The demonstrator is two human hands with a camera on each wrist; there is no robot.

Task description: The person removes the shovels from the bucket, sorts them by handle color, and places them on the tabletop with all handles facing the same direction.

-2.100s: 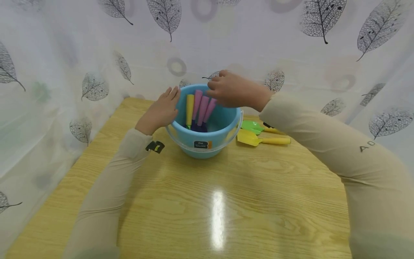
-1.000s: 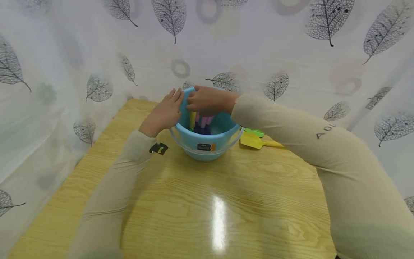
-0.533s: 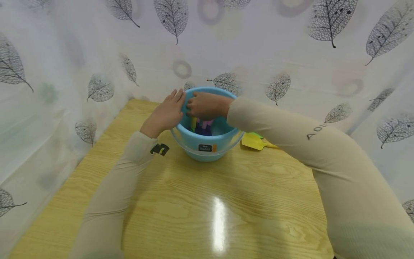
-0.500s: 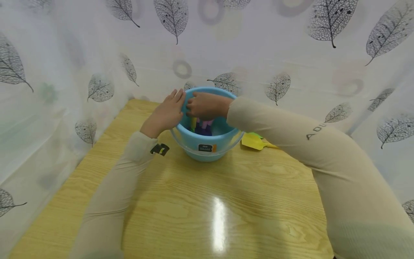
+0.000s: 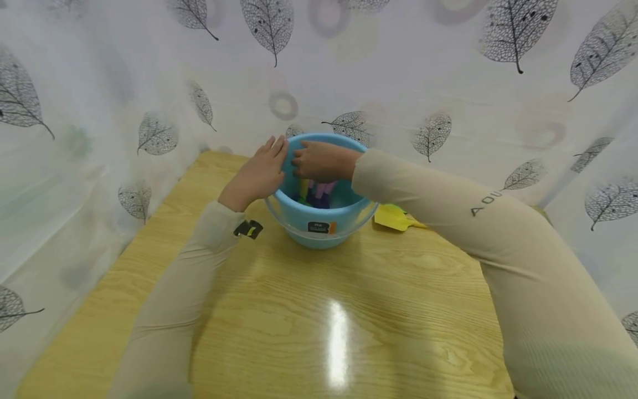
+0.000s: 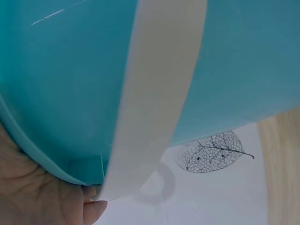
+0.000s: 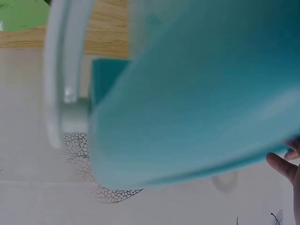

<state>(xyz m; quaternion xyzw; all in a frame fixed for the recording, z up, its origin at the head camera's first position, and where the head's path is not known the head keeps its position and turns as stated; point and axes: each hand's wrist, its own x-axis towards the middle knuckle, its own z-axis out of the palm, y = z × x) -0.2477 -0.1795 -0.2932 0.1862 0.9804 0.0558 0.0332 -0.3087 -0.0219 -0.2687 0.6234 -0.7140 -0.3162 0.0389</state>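
A light-blue bucket (image 5: 296, 215) stands upright on the table, its white bail handle (image 6: 154, 84) hanging down in front. My left hand (image 5: 259, 174) rests at the bucket's left rim with straight fingers; its palm also shows beside the rim in the left wrist view. My right hand (image 5: 321, 160) reaches inside the bucket with bent fingers, over a yellow handle (image 5: 303, 188) and several pink handles (image 5: 324, 187) with dark purple lower ends. The fingers hide the handle tops, so whether they grip one cannot be seen. The right wrist view shows mainly the bucket's inner wall.
A yellow toy shovel (image 5: 391, 217) lies on the wooden table (image 5: 279, 310) to the right of the bucket, partly under my right sleeve. Part of a green blade (image 7: 21, 15) shows beside it. A leaf-patterned curtain (image 5: 399, 66) hangs close behind and to the left.
My right hand has moved left and down into the bucket, over the yellow and pink handles. The handles have shifted slightly there since half a second ago. My left hand stays at the rim.
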